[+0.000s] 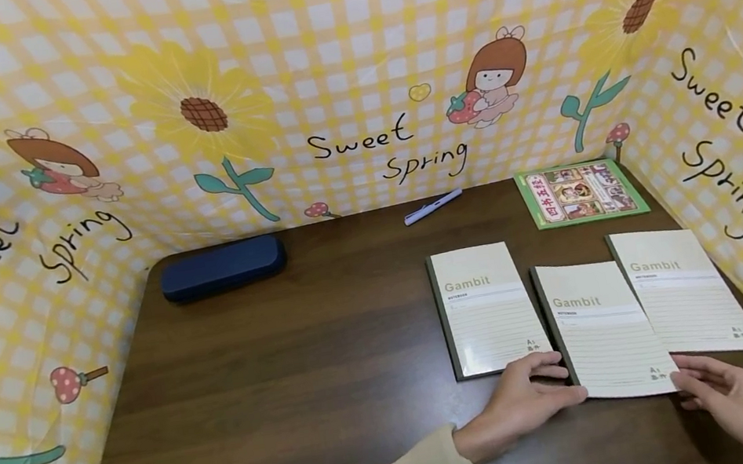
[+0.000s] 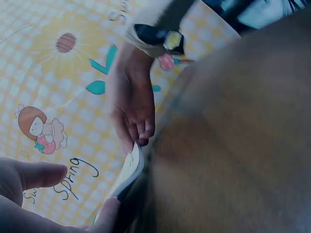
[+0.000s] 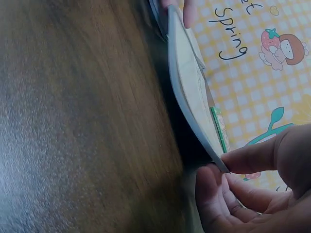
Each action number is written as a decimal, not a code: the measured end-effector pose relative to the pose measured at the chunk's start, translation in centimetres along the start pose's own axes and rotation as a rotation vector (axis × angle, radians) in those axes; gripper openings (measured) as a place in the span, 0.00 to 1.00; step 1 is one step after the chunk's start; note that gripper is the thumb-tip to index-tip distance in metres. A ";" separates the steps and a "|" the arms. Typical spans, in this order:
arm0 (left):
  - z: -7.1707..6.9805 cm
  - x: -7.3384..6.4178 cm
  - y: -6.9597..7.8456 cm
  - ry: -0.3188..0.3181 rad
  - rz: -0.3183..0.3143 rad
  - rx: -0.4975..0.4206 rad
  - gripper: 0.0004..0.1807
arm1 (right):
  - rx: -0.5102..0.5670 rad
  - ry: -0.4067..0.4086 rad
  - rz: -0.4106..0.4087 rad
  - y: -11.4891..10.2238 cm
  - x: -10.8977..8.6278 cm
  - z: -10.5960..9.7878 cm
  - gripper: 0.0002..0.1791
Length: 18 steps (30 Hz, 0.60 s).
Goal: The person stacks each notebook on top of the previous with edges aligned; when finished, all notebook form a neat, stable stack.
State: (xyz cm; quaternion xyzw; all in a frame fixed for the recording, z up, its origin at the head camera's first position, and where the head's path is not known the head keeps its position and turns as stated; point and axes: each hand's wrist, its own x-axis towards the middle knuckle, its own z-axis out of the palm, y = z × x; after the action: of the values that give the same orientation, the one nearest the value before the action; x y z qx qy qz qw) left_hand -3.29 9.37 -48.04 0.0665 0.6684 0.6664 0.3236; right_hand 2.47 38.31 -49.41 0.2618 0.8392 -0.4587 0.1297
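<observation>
A cream Gambit notebook [image 1: 608, 341] with a dark spine lies between my hands, its near edge bowed in the right wrist view. My right hand [image 1: 733, 399] pinches its lower right corner between thumb and fingers. At the lower left corner, my left hand [image 1: 520, 405] has its thumb against the notebook and its other fingertips right at the spine. The left wrist view shows the left thumb and a finger spread apart. Another Gambit notebook [image 1: 486, 311] lies just left, close to the left fingertips. A third one [image 1: 694, 294] is partly covered by the middle notebook.
A green-bordered picture book [image 1: 580, 192] lies at the back right of the dark wooden table [image 1: 281, 403]. A light blue pen [image 1: 434, 207] rests near the back edge, and a navy case [image 1: 223, 267] at the back left. Yellow checked cloth [image 1: 335, 71] walls the table.
</observation>
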 end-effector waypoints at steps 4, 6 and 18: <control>0.1 0.2 0.0 0.018 0.011 -0.058 0.30 | 0.025 0.022 0.008 -0.1 -0.3 0.3 0.35; 0.0 0.3 -0.1 0.023 0.033 -0.059 0.30 | 0.042 0.033 -0.038 0.1 -0.5 0.6 0.31; -2.0 0.8 -0.5 0.030 0.183 0.132 0.36 | 0.121 0.057 -0.241 -0.3 -1.0 2.4 0.08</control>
State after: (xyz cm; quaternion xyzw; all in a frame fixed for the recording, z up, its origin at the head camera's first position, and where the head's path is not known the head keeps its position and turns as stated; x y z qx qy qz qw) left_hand -4.79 8.03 -48.94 0.1386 0.7067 0.6485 0.2464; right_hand 3.05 35.87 -50.09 0.1794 0.8387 -0.5130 0.0338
